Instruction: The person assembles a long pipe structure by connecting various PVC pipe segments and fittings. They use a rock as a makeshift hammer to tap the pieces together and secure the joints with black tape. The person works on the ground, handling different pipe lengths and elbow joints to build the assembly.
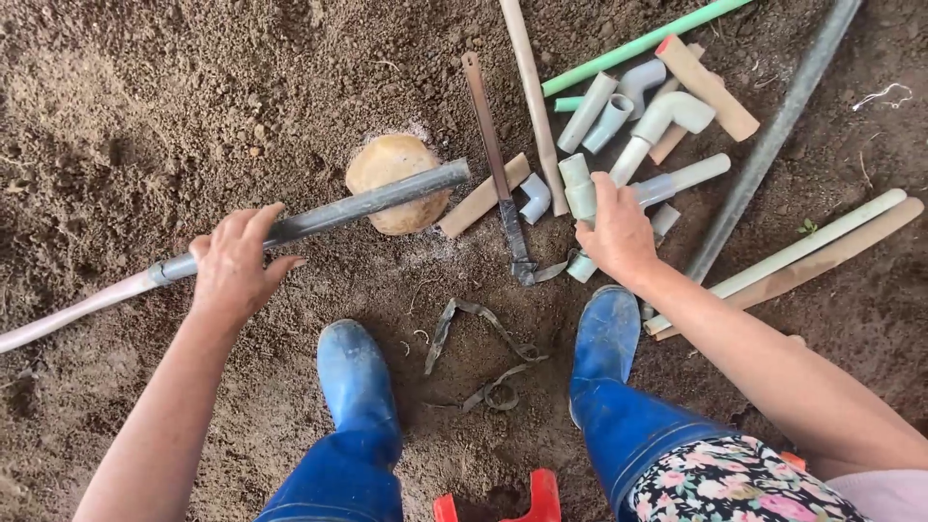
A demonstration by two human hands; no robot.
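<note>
Here, near to far:
Boots (360, 372): blue, planted on bare soil at the bottom of the frame.
Left hand (235, 268): closed over a long grey pipe (367, 203), which is propped on a stone (394, 181) at centre.
Right hand (619, 237): wrapped round a short pale pipe piece (578, 190).
Heap of pipe offcuts (643, 106): upper right.
Risk: the pipe could be rolled off the rounded stone, judged from its narrow seat.

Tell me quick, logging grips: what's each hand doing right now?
Left hand: closed over the long grey pipe.
Right hand: gripping a short pale pipe piece.
</note>
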